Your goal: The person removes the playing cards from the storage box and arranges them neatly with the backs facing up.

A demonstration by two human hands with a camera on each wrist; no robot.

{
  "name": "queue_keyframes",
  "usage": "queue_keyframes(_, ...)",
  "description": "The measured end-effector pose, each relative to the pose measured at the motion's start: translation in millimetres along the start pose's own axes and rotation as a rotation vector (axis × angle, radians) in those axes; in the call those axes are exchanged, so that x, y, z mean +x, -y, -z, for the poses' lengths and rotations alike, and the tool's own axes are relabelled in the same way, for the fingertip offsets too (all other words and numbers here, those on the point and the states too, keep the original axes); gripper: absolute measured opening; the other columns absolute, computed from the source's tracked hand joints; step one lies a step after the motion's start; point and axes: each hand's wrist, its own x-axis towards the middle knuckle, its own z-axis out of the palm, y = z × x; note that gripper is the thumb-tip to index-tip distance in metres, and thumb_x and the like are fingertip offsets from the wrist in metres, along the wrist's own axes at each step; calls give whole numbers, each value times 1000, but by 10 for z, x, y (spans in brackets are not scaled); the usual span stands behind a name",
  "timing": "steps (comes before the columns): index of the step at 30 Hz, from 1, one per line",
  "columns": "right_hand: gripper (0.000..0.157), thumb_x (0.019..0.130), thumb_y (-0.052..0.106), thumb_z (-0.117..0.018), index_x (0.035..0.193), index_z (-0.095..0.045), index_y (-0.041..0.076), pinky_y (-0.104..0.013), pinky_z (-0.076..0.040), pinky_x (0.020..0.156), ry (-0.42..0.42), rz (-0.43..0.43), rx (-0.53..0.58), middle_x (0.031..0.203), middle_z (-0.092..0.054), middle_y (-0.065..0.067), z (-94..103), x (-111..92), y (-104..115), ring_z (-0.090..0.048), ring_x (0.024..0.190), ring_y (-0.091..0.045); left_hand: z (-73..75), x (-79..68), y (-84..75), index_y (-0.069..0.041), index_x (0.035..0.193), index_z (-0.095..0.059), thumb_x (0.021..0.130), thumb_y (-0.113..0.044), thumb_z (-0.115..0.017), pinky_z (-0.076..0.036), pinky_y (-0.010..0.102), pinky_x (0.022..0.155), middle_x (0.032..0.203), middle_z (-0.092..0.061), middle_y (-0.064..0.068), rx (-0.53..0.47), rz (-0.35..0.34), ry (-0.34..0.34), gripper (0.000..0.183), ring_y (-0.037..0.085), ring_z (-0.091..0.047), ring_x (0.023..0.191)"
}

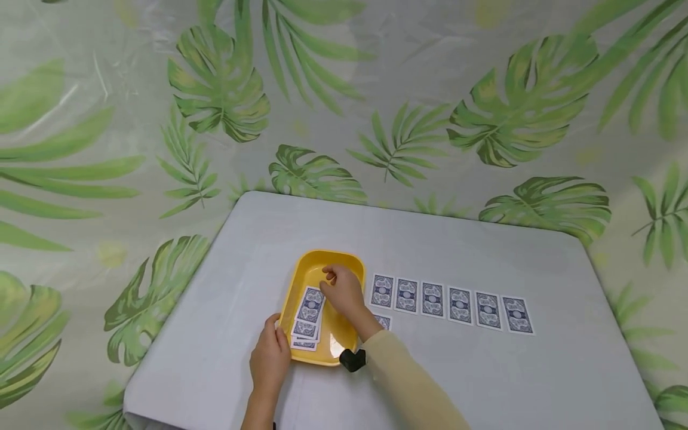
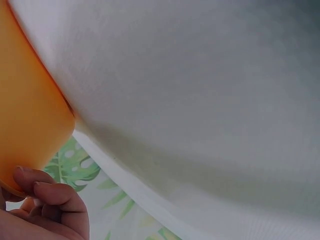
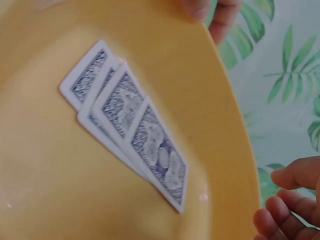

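A yellow tray [image 1: 297, 280] stands on the table with several playing cards [image 3: 157, 150] fanned in an overlapping stack on its floor, blue-patterned backs up. My left hand [image 1: 270, 353] grips the tray's left rim near its front corner. The left wrist view shows the thumb and fingers of that hand pinching the rim. Above the far part of the tray hovers my right hand [image 1: 342, 291], fingers loosely curled and nothing between them. In the right wrist view its thumb stands apart from the fingers, beside the tray wall.
To the tray's right, several face-down cards [image 1: 432, 299] lie in a spaced row. Another card [image 1: 384, 322] below the row's left end is partly covered by my right wrist. A white cloth covers the table [image 1: 484, 382]; a leaf-patterned curtain [image 1: 398, 143] hangs behind.
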Motion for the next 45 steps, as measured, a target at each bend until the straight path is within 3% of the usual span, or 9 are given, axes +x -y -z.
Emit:
queue_keyframes(8,28,88,13,-68,114,-66,3,-34,-48,77,23,-18,-46,94,-59,-4,-15,93,60,-54,85,-21,-14,-13,-11,1,128,-53,99,-9,-49,-41,37,53,102,-67,22,-5,-3,-6,31,22,-51,62)
queue_keyframes(15,29,85,11,-70,113,-65,2,-34,-49,81,98,-95,-103,97,-57,-5,-138,147,-72,-53,88,-22,-22,-22,2,1,127,-54,99,-9,-49,-42,39,52,100,-67,22,-3,-9,-17,30,23,-51,61)
queue_keyframes(24,56,67,20,-88,114,-65,2,-38,-46,89,188,-109,-307,107,-51,-10,-222,151,-175,-47,95,-27,-10,-14,0,1,127,-53,99,-8,-50,-42,38,52,101,-67,22,-11,-4,-9,30,23,-52,62)
queue_keyframes(29,52,61,19,-91,104,-66,3,-37,-43,88,200,-126,-332,103,-46,-8,-246,155,-204,-43,98,-27,-8,-13,3,0,128,-53,99,-9,-50,-44,40,55,103,-67,22,-11,-1,-8,31,24,-54,64)
queue_keyframes(32,47,61,19,-92,97,-66,2,-38,-42,88,205,-117,-349,99,-46,-8,-254,162,-199,-42,98,-27,-3,-10,0,0,128,-53,99,-9,-49,-44,42,55,104,-67,23,-9,-2,-9,31,24,-55,65)
queue_keyframes(37,48,65,14,-90,100,-60,2,-35,-47,83,231,-149,-304,92,-49,-7,-262,171,-181,-47,90,-25,-5,-12,10,0,128,-53,99,-10,-49,-46,45,57,104,-66,23,-4,-6,-21,31,27,-56,66)
queue_keyframes(45,35,79,11,-80,102,-53,5,-32,-50,71,256,-188,-245,82,-55,-6,-261,177,-176,-55,75,-22,2,-14,10,0,127,-53,99,-9,-49,-45,44,56,102,-67,23,-2,-12,-22,30,26,-54,64)
